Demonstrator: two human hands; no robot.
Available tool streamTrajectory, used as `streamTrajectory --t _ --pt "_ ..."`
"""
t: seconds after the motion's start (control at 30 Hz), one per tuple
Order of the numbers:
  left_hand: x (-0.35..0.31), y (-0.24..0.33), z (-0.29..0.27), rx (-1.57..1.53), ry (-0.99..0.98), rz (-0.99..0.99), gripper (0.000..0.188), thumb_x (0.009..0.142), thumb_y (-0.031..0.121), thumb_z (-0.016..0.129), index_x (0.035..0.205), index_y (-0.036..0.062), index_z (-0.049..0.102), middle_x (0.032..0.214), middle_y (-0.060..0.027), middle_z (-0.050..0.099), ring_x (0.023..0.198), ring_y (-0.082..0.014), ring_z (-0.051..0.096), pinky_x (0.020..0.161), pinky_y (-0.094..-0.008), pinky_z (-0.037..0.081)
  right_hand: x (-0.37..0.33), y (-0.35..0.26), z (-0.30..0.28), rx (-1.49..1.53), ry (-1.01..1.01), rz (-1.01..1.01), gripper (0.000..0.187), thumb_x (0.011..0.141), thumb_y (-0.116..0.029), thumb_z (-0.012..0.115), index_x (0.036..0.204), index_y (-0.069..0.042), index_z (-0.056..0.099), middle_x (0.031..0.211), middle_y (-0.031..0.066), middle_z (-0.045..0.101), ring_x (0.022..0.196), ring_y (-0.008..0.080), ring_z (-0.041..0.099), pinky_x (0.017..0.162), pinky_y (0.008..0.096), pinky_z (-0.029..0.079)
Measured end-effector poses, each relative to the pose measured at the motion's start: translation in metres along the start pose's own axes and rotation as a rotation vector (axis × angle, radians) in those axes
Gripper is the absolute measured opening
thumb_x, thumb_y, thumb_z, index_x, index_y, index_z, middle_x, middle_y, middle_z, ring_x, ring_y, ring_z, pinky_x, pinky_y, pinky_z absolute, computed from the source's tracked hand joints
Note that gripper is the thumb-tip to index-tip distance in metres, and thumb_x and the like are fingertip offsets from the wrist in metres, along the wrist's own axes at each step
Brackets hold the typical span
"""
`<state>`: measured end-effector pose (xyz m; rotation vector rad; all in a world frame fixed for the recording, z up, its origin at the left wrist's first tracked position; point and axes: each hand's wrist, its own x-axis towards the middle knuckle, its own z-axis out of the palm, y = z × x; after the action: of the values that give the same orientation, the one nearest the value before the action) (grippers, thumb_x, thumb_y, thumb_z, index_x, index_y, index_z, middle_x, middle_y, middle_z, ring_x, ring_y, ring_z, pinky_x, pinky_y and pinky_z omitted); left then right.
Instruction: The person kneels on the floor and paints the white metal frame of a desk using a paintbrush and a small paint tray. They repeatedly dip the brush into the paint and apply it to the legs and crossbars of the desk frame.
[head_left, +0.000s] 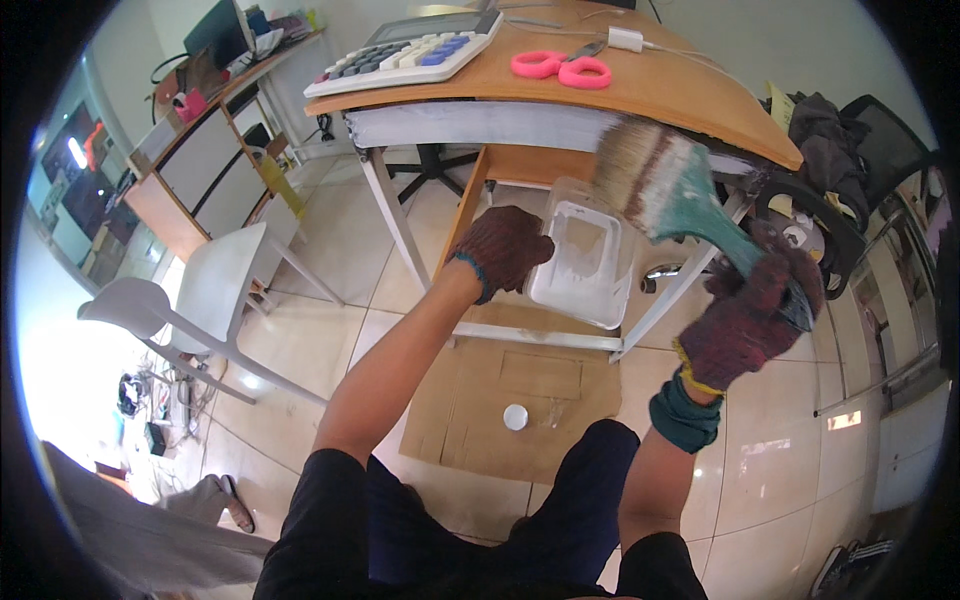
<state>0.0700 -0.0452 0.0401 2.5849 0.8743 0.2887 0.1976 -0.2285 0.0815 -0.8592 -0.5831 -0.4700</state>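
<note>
My left hand (500, 252), in a dark maroon knitted glove, is closed on the left rim of a clear plastic tub (592, 295) with white paint in it. In my right hand (752, 318), gloved alike, is the handle of a wide paintbrush (685, 195). The brush has a green handle, and its bristles point up and left, above the tub, with white smears near their base. Beyond the hands stands a desk (700, 75) with a wooden top and a front board (470, 127) coated white. Whether the bristles touch that board I cannot tell.
A large calculator (410, 58), pink-handled scissors (562, 68) and a white charger (627, 39) lie on the desk. Below, cardboard (470, 400) on the tiled floor bears a small white lid (515, 417). A pale chair (215, 290) stands left, a black office chair (875, 160) right.
</note>
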Motion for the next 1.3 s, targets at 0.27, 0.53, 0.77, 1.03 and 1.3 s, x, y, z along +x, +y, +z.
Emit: streamTrajectory --t 0.27,0.53,0.77,1.03,1.3 --pt "-0.006 0.004 -0.003 -0.052 -0.061 -0.06 0.036 0.083 0.032 0.048 0.071 0.0009 0.059 0.049 -0.0135 0.056 0.046 -0.026 0.059 0.053 -0.0368 0.051 -0.004 -0.019 -0.025 0.02 0.184 -0.014 0.022 0.084 -0.02 0.063 0.095 -0.003 0.054 0.083 0.0146 0.064 0.063 0.0161 0.061 0.044 0.0234 0.048" --pt "-0.022 0.013 -0.007 -0.283 -0.036 -0.266 0.032 0.082 0.028 0.056 0.084 -0.003 0.061 0.053 -0.012 0.058 0.044 -0.0196 0.059 0.045 -0.0321 0.049 -0.014 0.005 -0.009 0.054 -0.091 -0.065 0.028 0.085 -0.018 0.061 0.106 -0.004 0.049 0.09 0.0178 0.064 0.072 0.0191 0.063 0.048 0.0239 0.051" --pt "-0.046 -0.017 0.029 -0.223 0.113 -0.229 0.035 0.082 0.03 0.058 0.098 -0.0009 0.063 0.059 -0.0114 0.061 0.046 -0.0184 0.059 0.048 -0.0319 0.049 -0.017 -0.008 -0.051 -0.07 -0.083 0.185 0.037 0.081 -0.027 0.063 0.105 -0.002 0.049 0.084 0.0173 0.065 0.049 0.0148 0.055 0.037 0.0213 0.04" --pt "-0.089 -0.029 0.06 -0.179 0.115 -0.293 0.031 0.082 0.033 0.052 0.092 0.0068 0.065 0.062 -0.0153 0.061 0.057 -0.027 0.063 0.06 -0.0375 0.051 -0.016 0.01 -0.006 -0.297 -0.869 0.555 0.021 0.084 -0.019 0.06 0.1 -0.004 0.058 0.082 0.0084 0.065 0.072 0.0143 0.062 0.057 0.024 0.048" --pt "-0.098 -0.033 0.074 -0.156 0.028 -0.343 0.032 0.083 0.031 0.048 0.096 0.0076 0.064 0.076 -0.0194 0.064 0.075 -0.0359 0.063 0.072 -0.0439 0.05 -0.034 0.047 0.036 -0.452 -1.333 0.529 0.022 0.086 -0.023 0.058 0.094 -0.003 0.059 0.081 0.0103 0.064 0.074 0.0198 0.063 0.067 0.0311 0.049"
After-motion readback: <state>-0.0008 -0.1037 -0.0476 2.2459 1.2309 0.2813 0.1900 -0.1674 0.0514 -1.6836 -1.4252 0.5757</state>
